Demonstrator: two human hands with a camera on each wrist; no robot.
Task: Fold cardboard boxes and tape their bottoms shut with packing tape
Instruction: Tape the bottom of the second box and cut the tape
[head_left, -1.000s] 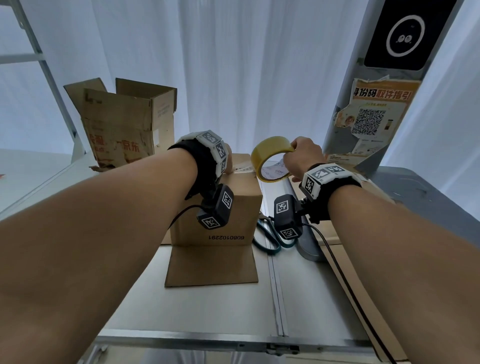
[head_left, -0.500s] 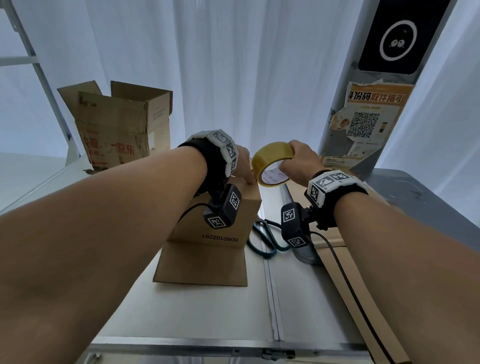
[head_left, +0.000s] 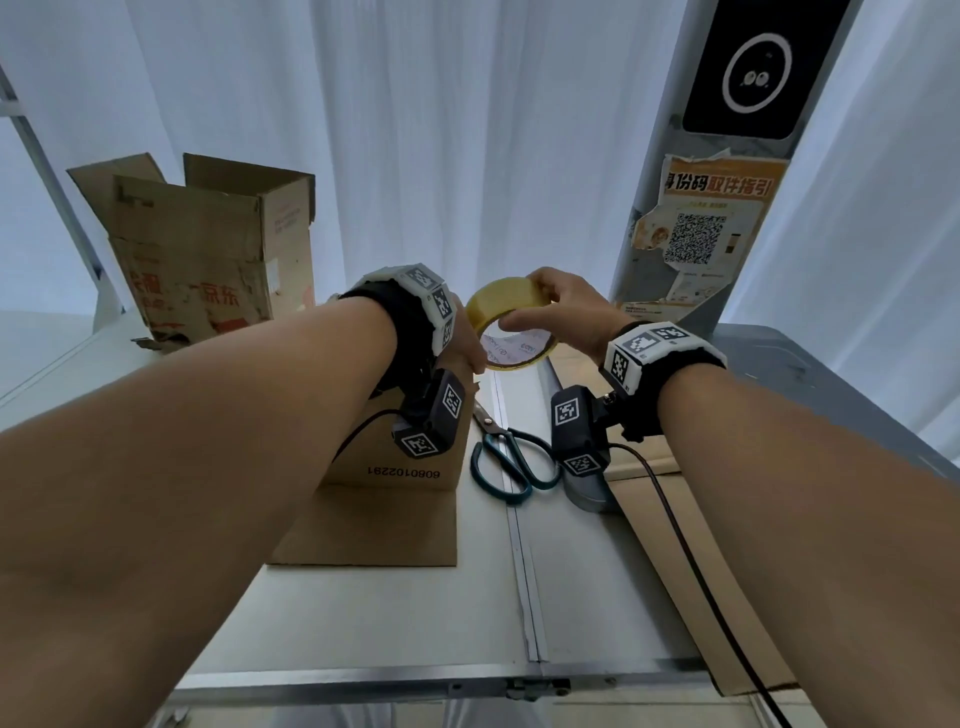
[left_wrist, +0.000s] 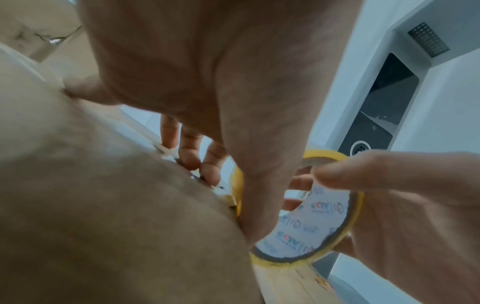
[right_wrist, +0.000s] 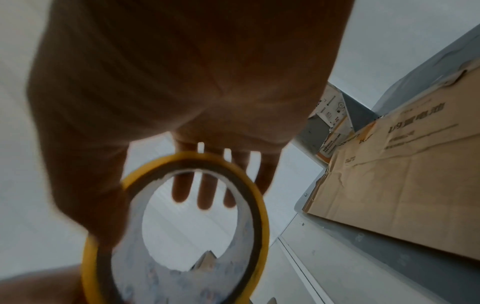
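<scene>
- Fingers of the right hand (head_left: 563, 312) curl over the tape roll (head_left: 511, 332), thumb on its near rim — roll held up in the air, hole facing the camera.
- Right wrist view: fingertips (right_wrist: 205, 197) show through the roll's hole, thumb pressed along the yellow rim (right_wrist: 259, 205).
- Left hand (head_left: 465, 348) sits on top of the small box (head_left: 400, 462), just beside the roll; head view hides most of it behind the wrist band.
- Left wrist view: left fingers (left_wrist: 192, 152) bent down onto the box top, thumb reaching against the roll's edge (left_wrist: 355, 207) — cannot tell if it pinches the tape end.
- Small box stands on the table (head_left: 395, 613), one flap lying flat toward the camera, printed number upside down on its near side.
- Scissors (head_left: 511, 462) with green handles lie on the table right of the small box, near it.
- Flat cardboard (right_wrist: 389, 176) lies on the right side of the table.
- Worn open box (head_left: 208, 254) stands at the far left, flaps up, well apart from the hands.
- Grey post with a poster (head_left: 701, 234) behind the right hand.
</scene>
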